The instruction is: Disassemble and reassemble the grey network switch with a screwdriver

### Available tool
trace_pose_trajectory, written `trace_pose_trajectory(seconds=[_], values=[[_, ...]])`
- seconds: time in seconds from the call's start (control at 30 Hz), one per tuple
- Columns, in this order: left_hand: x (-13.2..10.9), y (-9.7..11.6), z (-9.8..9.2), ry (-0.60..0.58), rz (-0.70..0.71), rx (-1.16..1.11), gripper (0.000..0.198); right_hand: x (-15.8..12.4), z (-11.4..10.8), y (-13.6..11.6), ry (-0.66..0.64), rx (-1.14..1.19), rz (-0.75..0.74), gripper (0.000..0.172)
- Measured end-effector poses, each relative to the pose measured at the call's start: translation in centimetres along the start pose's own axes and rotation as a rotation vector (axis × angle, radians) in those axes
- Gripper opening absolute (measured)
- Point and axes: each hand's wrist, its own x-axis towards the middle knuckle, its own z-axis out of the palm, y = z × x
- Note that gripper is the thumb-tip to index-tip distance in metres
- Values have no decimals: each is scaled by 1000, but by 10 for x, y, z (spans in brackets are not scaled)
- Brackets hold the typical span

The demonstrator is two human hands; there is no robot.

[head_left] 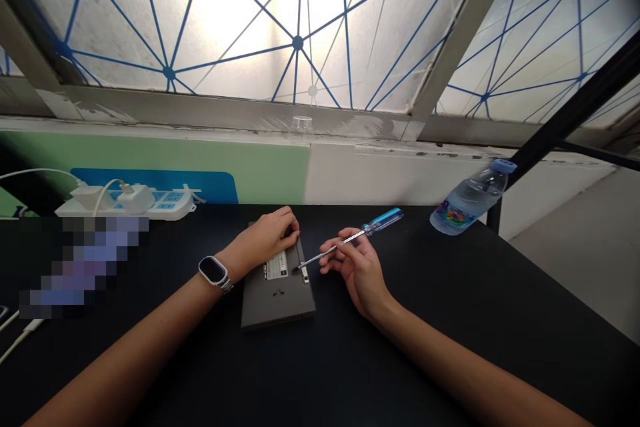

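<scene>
- Screwdriver (370,228): shaft held between right hand (359,270) fingers; likely light, stiff, best gripped by its handle (387,218).
- Box (280,307): beneath curled left hand (265,237), grip unclear; probably rigid, steadied by edges.

- Light is given mainly by the frosted window (380,47), whose middle is burnt out to white.
- The black table (475,307) is left rather dim.
- Toward the edges, the window frame (463,33) is slanted outward by wide-angle distortion.
- Fine print on the label (277,265) is too soft to be read.
</scene>
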Motion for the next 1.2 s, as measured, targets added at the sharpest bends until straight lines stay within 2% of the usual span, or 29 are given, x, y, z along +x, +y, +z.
trace_pose_trajectory(seconds=[0.2,0.43,0.57,0.63,0.73,0.87,0.93,1.0,1.2], values=[[0,-2,0,44,21,-54,16,1,0,-1,8,0,8,35],[0,-5,0,139,-65,-223,15,-1,0,-1,16,-5,22,34],[-4,-2,-6,197,-72,-301,13,-1,0,-1,19,-6,27,35],[-13,0,-15,230,-67,-303,13,-1,0,-1,19,-9,32,35],[-41,-4,-34,235,-77,-267,14,0,0,-1,17,-16,32,34],[-86,-24,-55,233,-149,-170,21,0,0,-1,19,-28,30,33],[-102,-37,-60,183,-194,-131,23,0,1,-1,27,-31,30,33],[-109,-49,-60,114,-222,-98,24,0,1,-1,35,-33,26,34],[-110,-64,-60,93,-244,-35,26,0,1,-2,32,-43,35,33]])
